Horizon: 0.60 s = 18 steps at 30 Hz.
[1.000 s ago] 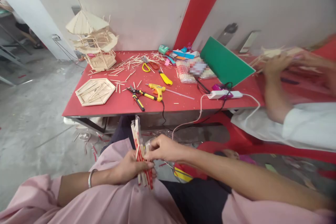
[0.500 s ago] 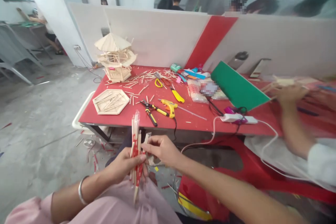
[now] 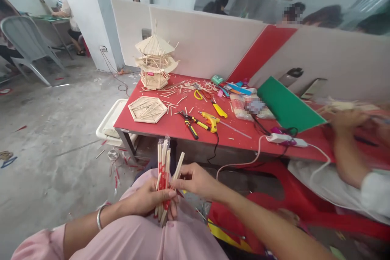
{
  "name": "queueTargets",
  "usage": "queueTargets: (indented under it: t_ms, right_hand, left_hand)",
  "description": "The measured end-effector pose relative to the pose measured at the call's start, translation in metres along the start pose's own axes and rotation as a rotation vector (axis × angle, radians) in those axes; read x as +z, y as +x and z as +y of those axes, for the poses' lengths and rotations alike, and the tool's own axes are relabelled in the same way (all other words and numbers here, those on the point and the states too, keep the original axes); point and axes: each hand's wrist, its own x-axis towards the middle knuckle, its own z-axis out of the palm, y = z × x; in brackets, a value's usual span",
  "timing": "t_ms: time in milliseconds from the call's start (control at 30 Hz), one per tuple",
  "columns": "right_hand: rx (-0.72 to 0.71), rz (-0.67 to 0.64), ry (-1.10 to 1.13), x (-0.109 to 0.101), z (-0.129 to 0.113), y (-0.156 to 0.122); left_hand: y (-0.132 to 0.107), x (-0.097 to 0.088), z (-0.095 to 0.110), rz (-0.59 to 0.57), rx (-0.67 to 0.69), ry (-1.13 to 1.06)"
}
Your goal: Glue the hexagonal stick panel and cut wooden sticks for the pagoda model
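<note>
In the left hand [image 3: 150, 199], grip wrapped tight round a bundle of red-and-white paper-sleeved wooden chopsticks [image 3: 163, 166], long axis near upright, over the lap. Just beside it, right hand [image 3: 196, 179], fingertips pinching one bare wooden stick [image 3: 179, 163], tilted up and rightward off the bundle. Beyond, well apart: red surface [image 3: 164, 126], yellow glue gun [image 3: 211, 121], co-worker's hand [image 3: 344, 120].

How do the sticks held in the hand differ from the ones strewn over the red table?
The bundle of sticks stands upright, gripped in the left hand, with the right hand pinching a single stick at its edge; the loose sticks lie flat, scattered over the red table. The bundle of sticks is long, many in red-and-white sleeves; the loose sticks are short, bare pieces. Both look like pale wood.
</note>
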Motion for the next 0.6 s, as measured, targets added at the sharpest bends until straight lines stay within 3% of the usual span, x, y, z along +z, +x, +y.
queueTargets:
  t_ms: [100, 167, 267, 400, 600]
  right_hand:
    - [-0.156, 0.018, -0.032, 0.013, -0.020, 0.000]
    - [-0.173, 0.137, 0.021, 0.031, -0.026, 0.004]
    - [-0.196, 0.325, 0.114, 0.064, -0.026, 0.010]
    - [-0.299, 0.364, 0.160, 0.091, -0.024, 0.013]
    - [-0.328, 0.507, 0.215, 0.098, -0.020, 0.007]
  left_hand:
    - [-0.009, 0.007, -0.006, -0.030, 0.065, -0.003]
    - [-0.016, 0.010, -0.008, -0.052, 0.094, 0.043]
    - [-0.026, 0.008, -0.013, -0.078, 0.141, 0.143]
    - [-0.037, 0.007, -0.018, -0.088, 0.206, 0.171]
    - [-0.044, 0.017, -0.018, 0.143, 0.329, 0.083]
